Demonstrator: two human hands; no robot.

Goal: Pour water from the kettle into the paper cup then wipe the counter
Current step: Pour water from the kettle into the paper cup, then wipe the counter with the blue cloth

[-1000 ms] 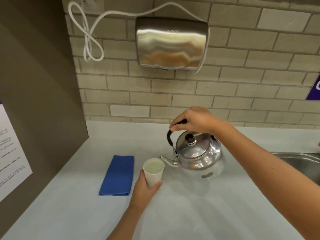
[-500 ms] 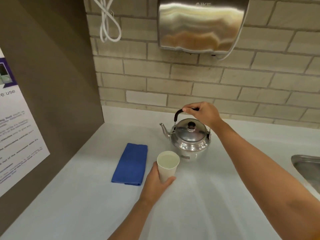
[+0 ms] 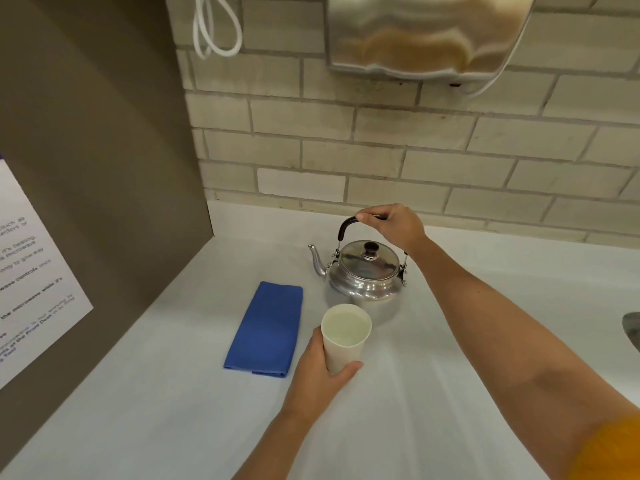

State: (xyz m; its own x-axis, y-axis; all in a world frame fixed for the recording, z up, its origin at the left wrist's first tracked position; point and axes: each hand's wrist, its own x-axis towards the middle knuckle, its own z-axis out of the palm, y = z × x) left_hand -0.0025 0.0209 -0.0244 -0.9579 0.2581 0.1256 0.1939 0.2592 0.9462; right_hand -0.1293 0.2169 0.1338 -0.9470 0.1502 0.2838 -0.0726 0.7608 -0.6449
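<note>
A shiny steel kettle (image 3: 363, 275) stands upright on the white counter (image 3: 433, 393), spout pointing left. My right hand (image 3: 394, 225) is closed over its dark handle from above. In front of the kettle is a white paper cup (image 3: 344, 336) with water in it, and my left hand (image 3: 320, 379) is wrapped around its lower wall. A folded blue cloth (image 3: 266, 329) lies flat to the left of the cup, touched by neither hand.
A brown side panel (image 3: 97, 188) with a printed notice (image 3: 27, 282) closes off the left. The brick wall behind carries a steel hand dryer (image 3: 426, 32) and a looped white cord (image 3: 214, 32). A sink edge (image 3: 632, 329) shows at far right.
The kettle went from tilted with its spout at the cup to standing upright on the counter behind it. My left hand has kept hold of the cup throughout.
</note>
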